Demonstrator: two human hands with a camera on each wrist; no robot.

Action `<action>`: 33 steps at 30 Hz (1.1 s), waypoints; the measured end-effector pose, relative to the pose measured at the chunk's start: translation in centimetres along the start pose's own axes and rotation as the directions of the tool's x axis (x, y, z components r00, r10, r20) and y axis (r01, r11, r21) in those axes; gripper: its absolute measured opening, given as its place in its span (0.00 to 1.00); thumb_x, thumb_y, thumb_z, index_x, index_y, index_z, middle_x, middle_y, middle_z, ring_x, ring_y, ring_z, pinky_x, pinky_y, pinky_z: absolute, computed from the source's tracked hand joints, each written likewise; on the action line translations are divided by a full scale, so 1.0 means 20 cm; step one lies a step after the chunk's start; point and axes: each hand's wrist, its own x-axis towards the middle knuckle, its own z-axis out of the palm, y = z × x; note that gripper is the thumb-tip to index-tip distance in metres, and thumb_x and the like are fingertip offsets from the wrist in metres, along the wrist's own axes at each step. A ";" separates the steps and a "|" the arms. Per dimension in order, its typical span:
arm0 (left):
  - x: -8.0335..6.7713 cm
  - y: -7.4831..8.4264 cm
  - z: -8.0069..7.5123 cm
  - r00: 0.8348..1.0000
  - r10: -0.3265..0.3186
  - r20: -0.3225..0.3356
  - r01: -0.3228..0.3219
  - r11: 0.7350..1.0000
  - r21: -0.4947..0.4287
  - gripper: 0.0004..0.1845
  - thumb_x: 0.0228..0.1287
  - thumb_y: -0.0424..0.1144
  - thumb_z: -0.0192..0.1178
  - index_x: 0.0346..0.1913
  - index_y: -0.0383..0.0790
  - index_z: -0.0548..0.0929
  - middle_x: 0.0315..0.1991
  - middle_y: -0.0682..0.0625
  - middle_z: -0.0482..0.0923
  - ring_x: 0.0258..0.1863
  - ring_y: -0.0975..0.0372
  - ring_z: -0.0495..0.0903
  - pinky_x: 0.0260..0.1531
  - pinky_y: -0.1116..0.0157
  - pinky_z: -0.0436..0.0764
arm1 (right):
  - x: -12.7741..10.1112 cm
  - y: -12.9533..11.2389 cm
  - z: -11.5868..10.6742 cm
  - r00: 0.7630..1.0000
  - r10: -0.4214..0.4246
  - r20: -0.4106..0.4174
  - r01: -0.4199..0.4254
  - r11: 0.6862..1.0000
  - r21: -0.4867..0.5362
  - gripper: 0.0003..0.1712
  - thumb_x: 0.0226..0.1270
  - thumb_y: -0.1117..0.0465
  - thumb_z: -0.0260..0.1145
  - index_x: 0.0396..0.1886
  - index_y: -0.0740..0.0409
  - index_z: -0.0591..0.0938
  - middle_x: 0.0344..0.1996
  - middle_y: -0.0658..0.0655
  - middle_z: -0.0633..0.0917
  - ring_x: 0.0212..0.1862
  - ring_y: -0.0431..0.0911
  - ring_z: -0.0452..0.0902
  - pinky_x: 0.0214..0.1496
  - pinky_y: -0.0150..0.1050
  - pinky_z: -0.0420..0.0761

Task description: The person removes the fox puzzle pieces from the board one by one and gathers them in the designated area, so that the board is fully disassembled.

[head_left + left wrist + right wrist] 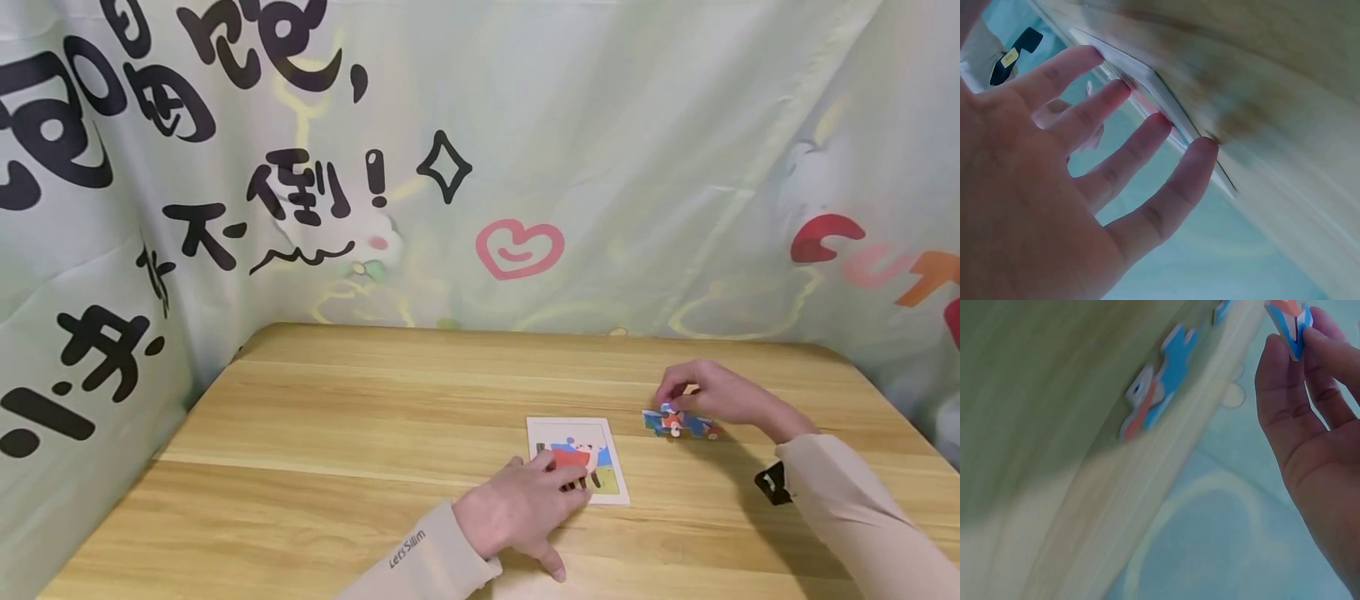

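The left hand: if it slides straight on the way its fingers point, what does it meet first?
The left hand already rests its fingertips on the picture card, so it would probably only slide farther across it.

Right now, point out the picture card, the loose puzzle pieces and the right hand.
picture card [576,432]: head view, upper white border.
loose puzzle pieces [678,423]: head view, middle of cluster.
right hand [712,392]: head view, back of hand.

So there's a white-bordered picture card [577,460] lying flat on the wooden surface [337,433], showing a red shape over a yellow-green strip with blue up top. The left hand [517,510] rests its fingertips on the card's near left part. Off to the right sits a small cluster of puzzle pieces [678,423] in blue, red and white, flat on the surface. The right hand [712,392] pinches one more blue-and-red piece [1290,325] just above them.
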 end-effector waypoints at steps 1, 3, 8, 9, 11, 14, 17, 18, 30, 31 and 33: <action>0.00 0.00 0.00 1.000 -0.003 0.003 0.003 1.000 0.000 0.49 0.46 0.70 0.71 0.74 0.62 0.70 0.78 0.61 0.55 0.73 0.58 0.59 0.61 0.54 0.75 | -0.01 0.01 -0.01 1.000 -0.004 -0.007 0.004 1.000 -0.006 0.15 0.63 0.81 0.64 0.34 0.58 0.88 0.33 0.52 0.85 0.34 0.40 0.78 0.33 0.37 0.80; 0.00 0.00 0.00 1.000 -0.009 0.003 0.009 1.000 0.006 0.49 0.46 0.70 0.71 0.74 0.63 0.70 0.78 0.61 0.55 0.72 0.59 0.59 0.61 0.54 0.75 | -0.04 0.04 -0.02 1.000 -0.009 -0.019 0.009 1.000 -0.019 0.15 0.62 0.81 0.64 0.34 0.58 0.87 0.33 0.52 0.85 0.35 0.39 0.79 0.34 0.36 0.81; 0.00 0.01 0.00 1.000 -0.003 -0.013 0.004 0.999 0.034 0.49 0.45 0.71 0.71 0.73 0.64 0.71 0.76 0.60 0.57 0.71 0.60 0.61 0.57 0.56 0.78 | -0.10 0.09 -0.06 0.999 -0.001 -0.041 -0.001 0.999 -0.047 0.14 0.61 0.82 0.64 0.34 0.60 0.87 0.33 0.51 0.86 0.35 0.36 0.79 0.34 0.35 0.81; 0.00 0.01 0.00 1.000 0.000 -0.016 0.000 0.999 0.042 0.49 0.45 0.71 0.71 0.73 0.64 0.71 0.75 0.60 0.58 0.70 0.60 0.61 0.56 0.56 0.78 | -0.12 0.10 -0.06 0.999 0.004 -0.047 -0.006 0.999 -0.052 0.14 0.61 0.82 0.64 0.34 0.61 0.87 0.32 0.51 0.86 0.35 0.36 0.79 0.33 0.35 0.80; 0.00 0.01 0.00 1.000 0.006 -0.018 -0.005 0.999 0.047 0.49 0.45 0.71 0.71 0.73 0.64 0.71 0.74 0.59 0.59 0.70 0.60 0.62 0.55 0.57 0.78 | -0.14 0.12 -0.07 0.998 0.023 -0.056 -0.026 0.998 -0.055 0.13 0.61 0.82 0.64 0.34 0.63 0.87 0.32 0.51 0.86 0.34 0.36 0.79 0.32 0.35 0.80; -0.01 0.01 0.00 1.000 0.006 -0.025 -0.005 0.998 0.057 0.49 0.45 0.72 0.70 0.73 0.64 0.72 0.73 0.59 0.61 0.69 0.61 0.62 0.56 0.57 0.78 | -0.17 0.14 -0.08 0.996 0.055 -0.073 -0.060 0.996 -0.064 0.12 0.62 0.82 0.64 0.34 0.64 0.86 0.31 0.50 0.85 0.32 0.36 0.78 0.30 0.35 0.80; -0.01 0.01 0.00 0.999 0.007 -0.040 -0.004 0.997 0.077 0.48 0.44 0.73 0.70 0.72 0.64 0.73 0.73 0.60 0.62 0.68 0.63 0.63 0.57 0.57 0.77 | -0.20 0.16 -0.09 0.991 0.098 -0.093 -0.106 0.991 -0.077 0.11 0.62 0.82 0.64 0.34 0.65 0.86 0.30 0.48 0.84 0.30 0.35 0.76 0.28 0.35 0.79; -0.01 0.01 0.00 0.999 0.008 -0.046 -0.004 0.996 0.088 0.47 0.44 0.73 0.70 0.71 0.64 0.73 0.72 0.60 0.63 0.67 0.63 0.64 0.58 0.57 0.76 | -0.21 0.17 -0.10 0.990 0.101 -0.101 -0.110 0.990 -0.092 0.11 0.61 0.82 0.64 0.34 0.65 0.86 0.30 0.48 0.84 0.31 0.34 0.76 0.28 0.34 0.79; -0.02 0.03 -0.01 0.997 0.007 -0.074 0.003 0.992 0.128 0.42 0.44 0.72 0.72 0.64 0.60 0.79 0.65 0.62 0.70 0.60 0.67 0.70 0.55 0.63 0.77 | -0.31 0.25 -0.11 0.987 0.121 -0.103 -0.132 0.986 -0.101 0.11 0.57 0.81 0.67 0.30 0.63 0.87 0.29 0.45 0.86 0.33 0.30 0.75 0.30 0.32 0.76; -0.02 0.04 -0.01 0.997 0.004 -0.073 0.005 0.991 0.133 0.42 0.45 0.72 0.72 0.64 0.59 0.79 0.65 0.63 0.69 0.59 0.67 0.70 0.54 0.63 0.77 | -0.32 0.25 -0.11 0.987 0.129 -0.100 -0.139 0.985 -0.098 0.11 0.57 0.81 0.67 0.31 0.63 0.86 0.29 0.45 0.86 0.33 0.30 0.75 0.29 0.32 0.76; -0.02 0.04 -0.01 0.997 0.003 -0.073 0.007 0.991 0.134 0.41 0.45 0.72 0.72 0.63 0.59 0.79 0.64 0.63 0.70 0.57 0.67 0.71 0.52 0.64 0.77 | -0.32 0.25 -0.11 0.986 0.139 -0.097 -0.148 0.985 -0.091 0.11 0.57 0.81 0.67 0.31 0.64 0.86 0.29 0.45 0.86 0.32 0.31 0.74 0.29 0.33 0.75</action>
